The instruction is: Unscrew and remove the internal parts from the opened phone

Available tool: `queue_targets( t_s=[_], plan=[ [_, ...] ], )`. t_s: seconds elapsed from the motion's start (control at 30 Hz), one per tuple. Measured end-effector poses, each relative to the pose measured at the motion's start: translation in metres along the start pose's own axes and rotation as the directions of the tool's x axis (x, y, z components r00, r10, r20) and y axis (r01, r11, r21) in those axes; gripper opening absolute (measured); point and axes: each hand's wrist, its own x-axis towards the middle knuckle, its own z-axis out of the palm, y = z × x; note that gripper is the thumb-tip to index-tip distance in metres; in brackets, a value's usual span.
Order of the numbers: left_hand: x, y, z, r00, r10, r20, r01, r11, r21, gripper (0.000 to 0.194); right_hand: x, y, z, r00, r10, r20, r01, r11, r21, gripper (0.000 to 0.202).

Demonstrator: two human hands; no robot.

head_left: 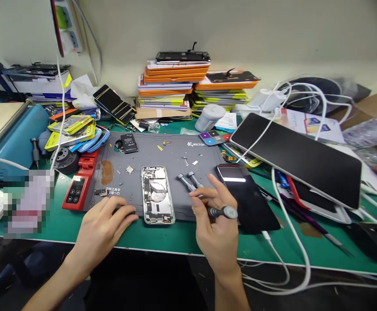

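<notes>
A phone housing (158, 195) lies opened on the grey work mat (156, 151), its boards and a round coil exposed. Just left of it, my left hand (106, 222) rests at the mat's front edge with curled fingers; a dark bit shows by the fingertips, too small to name. My right hand (216, 229) grips a small screwdriver (222, 212), its round cap pointing right and its tip not clear. Beyond that hand two more screwdrivers (188, 181) lie side by side. A black battery (129, 143) and small metal parts (129, 169) are scattered farther back.
A red device (78, 190) with a display borders the mat at left, near a blue machine (10, 138). At right lie a black screen (247, 198), a tablet (298, 155), white cables (292, 233) and tweezers (324, 233). Stacked orange boxes (175, 77) stand against the wall.
</notes>
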Motion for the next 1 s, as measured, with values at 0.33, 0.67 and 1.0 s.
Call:
queue_targets(
  t_s=[0.33, 0.67, 1.0],
  plan=[
    [0.02, 0.022, 0.016, 0.997, -0.075, 0.014, 0.076, 0.979, -0.189, 0.02, 0.0, 0.001, 0.0, 1.0, 0.019, 0.022, -0.019, 0.999, -0.032, 0.051],
    [0.016, 0.025, 0.021, 0.999, -0.038, 0.011, 0.039, 0.986, -0.163, 0.02, -0.001, -0.002, -0.001, 0.999, 0.021, 0.044, -0.02, 1.0, -0.02, 0.05],
    [-0.013, 0.03, 0.021, 0.999, 0.005, -0.049, -0.007, 0.999, -0.037, 0.027, 0.0, -0.004, -0.01, 0.934, -0.256, 0.247, 0.28, 0.958, -0.064, 0.039]
  ],
)
